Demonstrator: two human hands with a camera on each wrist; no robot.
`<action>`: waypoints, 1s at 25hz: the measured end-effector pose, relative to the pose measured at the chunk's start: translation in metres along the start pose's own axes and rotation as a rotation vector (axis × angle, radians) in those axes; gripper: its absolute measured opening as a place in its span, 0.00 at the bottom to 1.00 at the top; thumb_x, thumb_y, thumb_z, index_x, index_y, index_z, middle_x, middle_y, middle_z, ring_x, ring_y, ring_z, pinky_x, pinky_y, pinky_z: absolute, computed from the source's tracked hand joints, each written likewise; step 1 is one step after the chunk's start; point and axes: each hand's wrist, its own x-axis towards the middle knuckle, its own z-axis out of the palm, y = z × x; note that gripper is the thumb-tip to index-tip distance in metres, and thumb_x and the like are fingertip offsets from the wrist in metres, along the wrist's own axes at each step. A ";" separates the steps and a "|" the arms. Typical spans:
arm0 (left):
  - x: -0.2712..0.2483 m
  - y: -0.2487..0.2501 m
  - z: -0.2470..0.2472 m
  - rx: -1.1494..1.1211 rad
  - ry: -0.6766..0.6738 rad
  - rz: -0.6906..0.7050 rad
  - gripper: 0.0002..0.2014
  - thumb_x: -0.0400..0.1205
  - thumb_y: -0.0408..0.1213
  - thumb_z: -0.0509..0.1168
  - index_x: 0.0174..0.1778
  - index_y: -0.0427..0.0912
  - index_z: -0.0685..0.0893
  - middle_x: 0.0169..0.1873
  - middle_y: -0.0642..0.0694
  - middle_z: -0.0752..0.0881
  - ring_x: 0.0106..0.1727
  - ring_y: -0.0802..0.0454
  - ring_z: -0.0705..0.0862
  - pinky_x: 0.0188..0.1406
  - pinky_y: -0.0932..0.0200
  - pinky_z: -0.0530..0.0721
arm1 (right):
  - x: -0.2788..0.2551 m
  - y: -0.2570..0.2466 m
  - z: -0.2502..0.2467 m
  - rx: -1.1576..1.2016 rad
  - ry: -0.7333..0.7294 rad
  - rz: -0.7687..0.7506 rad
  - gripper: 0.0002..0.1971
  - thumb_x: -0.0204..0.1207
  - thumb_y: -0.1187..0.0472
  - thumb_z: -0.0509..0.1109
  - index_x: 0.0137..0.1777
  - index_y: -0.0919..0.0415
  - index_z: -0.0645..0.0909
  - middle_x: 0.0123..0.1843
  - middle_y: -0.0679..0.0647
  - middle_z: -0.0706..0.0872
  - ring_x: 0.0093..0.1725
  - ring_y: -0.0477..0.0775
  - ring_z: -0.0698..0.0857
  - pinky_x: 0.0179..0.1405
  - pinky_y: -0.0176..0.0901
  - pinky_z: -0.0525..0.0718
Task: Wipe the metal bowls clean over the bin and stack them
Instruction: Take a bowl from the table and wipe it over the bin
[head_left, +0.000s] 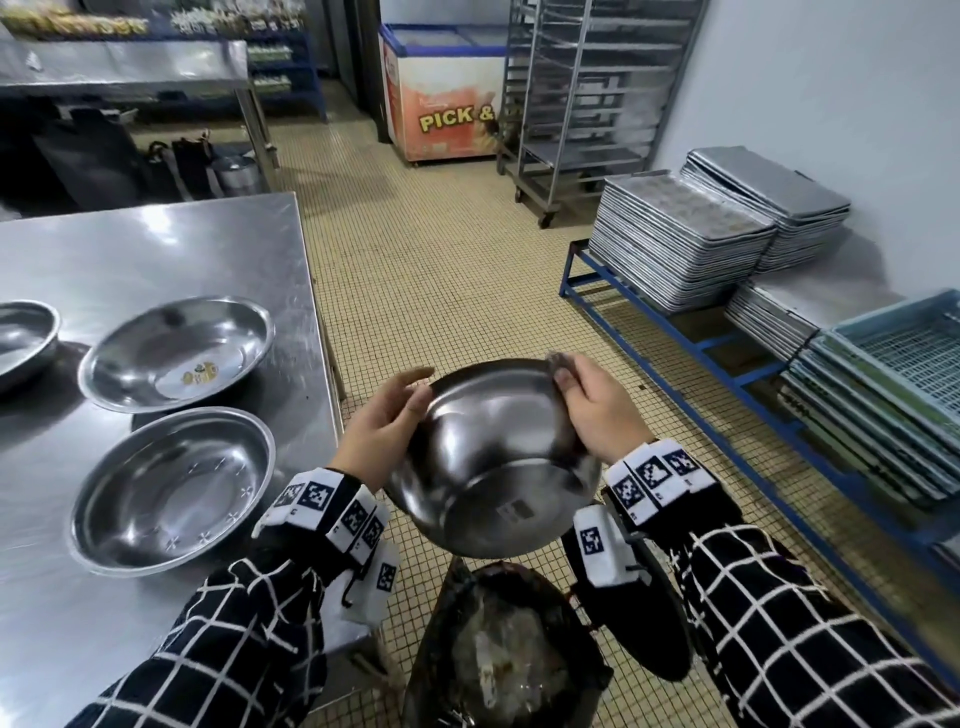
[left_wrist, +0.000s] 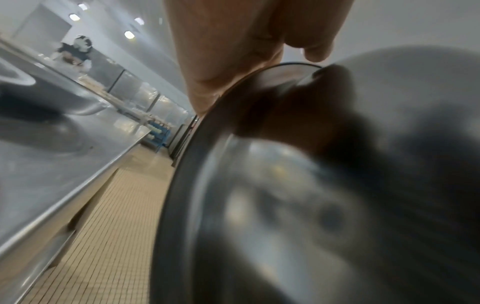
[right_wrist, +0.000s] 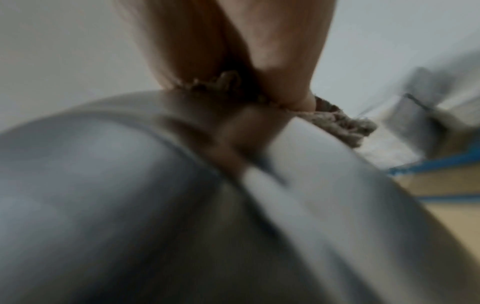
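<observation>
Over the black-lined bin (head_left: 498, 654) I hold a metal bowl (head_left: 493, 467) tipped away from me, its underside facing me. My left hand (head_left: 387, 415) grips its left rim, thumb on the outer wall. At the right rim my right hand (head_left: 592, 405) pinches a greyish cloth (head_left: 561, 364) against the edge. The left wrist view shows the left hand (left_wrist: 233, 51) hooked over the bowl (left_wrist: 311, 205). In the blurred right wrist view the cloth (right_wrist: 345, 123) sticks out under the right hand (right_wrist: 246, 51) on the bowl (right_wrist: 130, 205). The bowl's inside is hidden.
On the steel table (head_left: 156, 249) to my left lie three more bowls: a near one (head_left: 171, 488), a middle one (head_left: 176, 353) with yellow scraps, a far-left one (head_left: 23, 338). Stacked trays (head_left: 675, 244) and crates (head_left: 904, 364) sit on a blue rack at the right.
</observation>
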 end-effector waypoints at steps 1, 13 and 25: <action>0.000 0.002 0.002 0.053 -0.003 -0.004 0.13 0.80 0.52 0.61 0.57 0.56 0.83 0.48 0.55 0.87 0.49 0.59 0.85 0.45 0.65 0.84 | 0.006 -0.004 0.002 -0.109 -0.011 -0.100 0.11 0.85 0.57 0.56 0.57 0.62 0.76 0.50 0.55 0.83 0.51 0.57 0.80 0.49 0.47 0.77; 0.020 0.008 -0.002 0.001 0.349 -0.019 0.14 0.81 0.51 0.65 0.31 0.55 0.86 0.26 0.56 0.87 0.33 0.55 0.84 0.39 0.59 0.83 | -0.009 -0.058 0.040 -0.171 0.361 -0.133 0.17 0.86 0.50 0.52 0.61 0.56 0.79 0.58 0.52 0.81 0.55 0.51 0.79 0.51 0.39 0.81; 0.027 0.005 -0.007 0.017 0.330 -0.046 0.16 0.78 0.60 0.63 0.34 0.55 0.87 0.30 0.52 0.87 0.37 0.50 0.85 0.42 0.52 0.83 | -0.028 -0.050 0.049 0.029 0.330 0.023 0.18 0.85 0.51 0.56 0.73 0.44 0.74 0.68 0.49 0.81 0.67 0.52 0.79 0.65 0.42 0.79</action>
